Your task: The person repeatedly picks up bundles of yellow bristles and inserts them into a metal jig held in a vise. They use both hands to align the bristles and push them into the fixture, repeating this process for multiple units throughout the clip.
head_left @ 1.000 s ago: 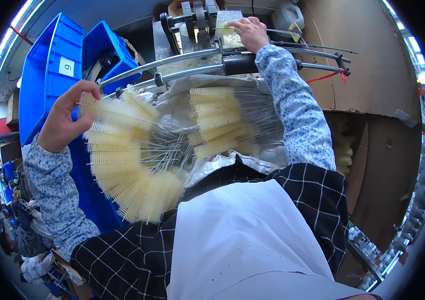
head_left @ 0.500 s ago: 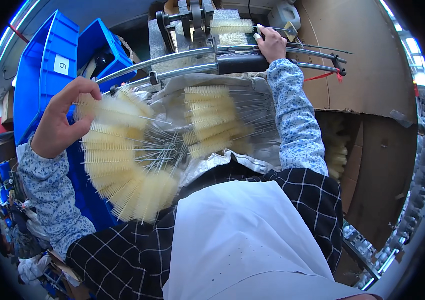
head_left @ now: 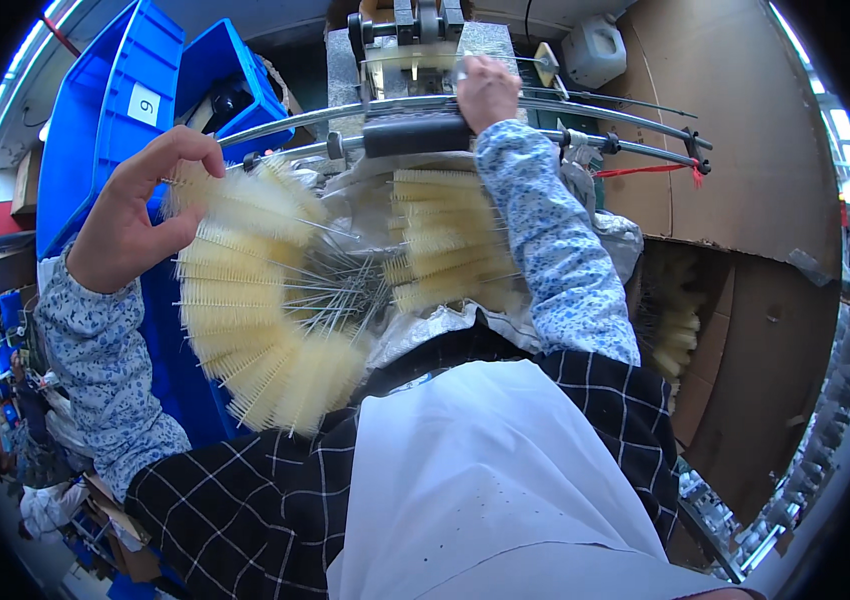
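Note:
My left hand (head_left: pixel 150 205) is curled, with thumb and forefinger on either side of the bristle end of a pale yellow bottle brush (head_left: pixel 265 207). That brush is blurred and lies over a fanned pile of similar brushes (head_left: pixel 230 310), whose wire stems point inward. At the machine (head_left: pixel 425 45), my right hand (head_left: pixel 490 90) closes at the stem end of another bottle brush (head_left: pixel 413 60), set crosswise under the machine's wheel. Its fingertips are partly hidden, with something pale on one. Just below that hand, a black roller (head_left: pixel 415 135) sits on metal rails.
A second stack of brushes (head_left: pixel 440 235) lies right of the pile on pale sheeting. Blue bins (head_left: pixel 110 150) stand at the left. To the right are a large cardboard panel (head_left: pixel 735 140), a white jug (head_left: pixel 595 50) and more brushes (head_left: pixel 680 325) in a box.
My right hand, the brush in the machine and the black roller have shifted left along the rails. My left hand stays at its brush over the pile. The whole view has shifted slightly.

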`<state>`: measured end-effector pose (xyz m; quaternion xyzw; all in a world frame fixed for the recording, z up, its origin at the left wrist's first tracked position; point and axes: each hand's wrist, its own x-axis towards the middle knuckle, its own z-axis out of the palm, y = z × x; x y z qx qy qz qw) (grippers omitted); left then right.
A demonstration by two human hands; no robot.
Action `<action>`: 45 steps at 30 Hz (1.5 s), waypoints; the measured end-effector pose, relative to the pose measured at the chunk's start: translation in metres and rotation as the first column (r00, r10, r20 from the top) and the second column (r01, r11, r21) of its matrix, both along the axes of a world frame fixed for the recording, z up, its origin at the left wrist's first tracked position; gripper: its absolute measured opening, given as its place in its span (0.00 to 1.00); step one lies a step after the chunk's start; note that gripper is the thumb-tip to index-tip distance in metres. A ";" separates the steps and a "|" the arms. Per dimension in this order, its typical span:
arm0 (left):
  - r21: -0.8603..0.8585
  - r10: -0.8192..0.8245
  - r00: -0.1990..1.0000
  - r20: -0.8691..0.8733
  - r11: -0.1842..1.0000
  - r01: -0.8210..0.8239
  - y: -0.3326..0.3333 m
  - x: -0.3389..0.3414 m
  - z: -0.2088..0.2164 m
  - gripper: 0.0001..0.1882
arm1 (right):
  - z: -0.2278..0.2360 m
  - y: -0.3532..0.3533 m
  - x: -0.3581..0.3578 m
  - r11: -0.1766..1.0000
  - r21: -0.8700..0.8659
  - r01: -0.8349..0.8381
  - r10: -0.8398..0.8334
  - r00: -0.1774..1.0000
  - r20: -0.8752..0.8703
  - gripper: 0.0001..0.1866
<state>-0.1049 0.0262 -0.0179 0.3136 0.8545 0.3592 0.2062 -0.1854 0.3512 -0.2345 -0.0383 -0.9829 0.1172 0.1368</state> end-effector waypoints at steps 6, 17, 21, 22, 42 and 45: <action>0.015 -0.060 0.997 -0.052 0.998 0.061 0.016 -0.002 -0.001 0.16 | 0.001 -0.026 -0.002 1.000 0.020 -0.023 0.024 0.999 -0.049 0.11; 0.054 0.016 0.999 -0.038 0.998 -0.014 -0.003 0.000 -0.007 0.18 | -0.007 0.078 0.001 0.995 0.076 -0.060 0.068 0.992 -0.108 0.15; 0.120 -0.002 0.998 -0.056 0.993 0.009 -0.010 -0.003 -0.011 0.17 | -0.001 0.137 -0.005 0.961 -0.260 -0.095 0.092 0.996 -0.020 0.13; 0.149 0.007 1.000 -0.026 0.989 -0.003 -0.008 -0.004 -0.012 0.16 | -0.007 0.163 -0.017 0.973 -0.188 -0.134 0.131 0.991 -0.026 0.14; 0.334 -0.022 0.929 0.369 0.936 -0.111 0.102 -0.009 -0.061 0.17 | 0.103 -0.019 0.106 0.127 -0.987 -0.095 0.778 0.627 0.040 0.18; 0.173 0.033 0.956 0.292 0.981 -0.087 0.075 -0.004 -0.047 0.26 | 0.071 -0.017 0.101 0.103 -0.944 -0.315 0.689 0.707 -0.161 0.16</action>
